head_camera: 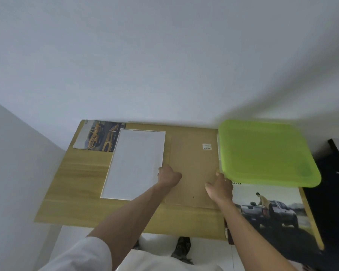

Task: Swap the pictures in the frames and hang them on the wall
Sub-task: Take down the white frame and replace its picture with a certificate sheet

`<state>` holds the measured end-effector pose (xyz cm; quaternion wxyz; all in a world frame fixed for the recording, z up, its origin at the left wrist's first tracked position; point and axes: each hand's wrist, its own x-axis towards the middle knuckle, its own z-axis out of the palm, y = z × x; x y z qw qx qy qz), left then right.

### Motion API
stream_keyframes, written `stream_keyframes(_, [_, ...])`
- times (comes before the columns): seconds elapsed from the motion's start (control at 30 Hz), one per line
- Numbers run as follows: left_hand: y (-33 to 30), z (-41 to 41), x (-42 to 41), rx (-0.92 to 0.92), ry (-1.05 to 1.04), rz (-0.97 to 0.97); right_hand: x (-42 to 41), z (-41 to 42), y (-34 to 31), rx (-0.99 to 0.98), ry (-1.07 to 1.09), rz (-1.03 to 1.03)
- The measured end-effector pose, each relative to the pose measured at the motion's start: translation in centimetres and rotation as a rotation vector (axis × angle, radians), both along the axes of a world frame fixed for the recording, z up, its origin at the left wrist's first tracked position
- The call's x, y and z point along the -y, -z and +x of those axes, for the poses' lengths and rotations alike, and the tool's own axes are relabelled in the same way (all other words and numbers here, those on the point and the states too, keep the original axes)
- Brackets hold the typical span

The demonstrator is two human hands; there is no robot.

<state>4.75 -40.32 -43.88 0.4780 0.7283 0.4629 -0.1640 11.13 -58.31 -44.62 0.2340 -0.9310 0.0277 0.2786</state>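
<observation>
A brown backing board [192,163] with a small barcode label lies flat in the middle of the wooden table [80,192]. My left hand [168,176] grips its left edge with curled fingers. My right hand [220,187] rests on its right edge, fingers bent over the board. Left of the board lies a white sheet or frame face [135,165]. A yellow-car picture [100,138] lies at the back left, partly under the white sheet. A pickup-truck picture [270,210] lies at the front right, overhanging the table's edge.
A lime-green plastic lid [266,151] on a box stands at the back right, close to my right hand. The bare white wall [164,65] rises behind the table. A dark cabinet [333,182] stands at the far right. My feet show below the table's front edge.
</observation>
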Motion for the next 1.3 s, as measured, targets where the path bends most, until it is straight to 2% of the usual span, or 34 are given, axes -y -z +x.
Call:
stream_keyframes(0.13, [0.5,0.3,-0.8,0.001,-0.095,0.001,0.5,0.6,0.3,-0.084,0.098,0.105])
stream_keyframes(0.33, [-1.9,-0.9,-3.3,0.132,-0.157,0.027,0.1,0.7,0.1,-0.098,0.148,0.269])
stream_keyframes(0.43, [-3.0,-2.3,-5.3,0.177,-0.157,0.009,-1.1,0.4,-0.6,-0.111,0.107,0.395])
stream_keyframes(0.6, [-4.2,-5.1,-9.6,0.209,-0.078,0.033,-4.6,-0.5,-1.4,-0.076,-0.009,0.49])
stream_keyframes(0.73, [-4.7,-7.6,-13.3,0.179,0.049,0.144,-8.2,-1.8,-1.6,-0.067,-0.137,0.463])
stream_keyframes(0.87, [-4.4,-10.2,-16.4,0.164,0.072,0.232,-11.4,-3.9,-1.1,0.02,-0.192,0.42])
stream_keyframes(1.07, [-3.2,-13.1,-19.5,0.184,0.061,0.235,-14.7,-6.9,-0.5,0.092,-0.2,0.401])
stream_keyframes(1.3, [-1.7,-14.7,-21.2,0.172,0.162,0.199,-15.7,-8.5,0.3,0.092,-0.211,0.313])
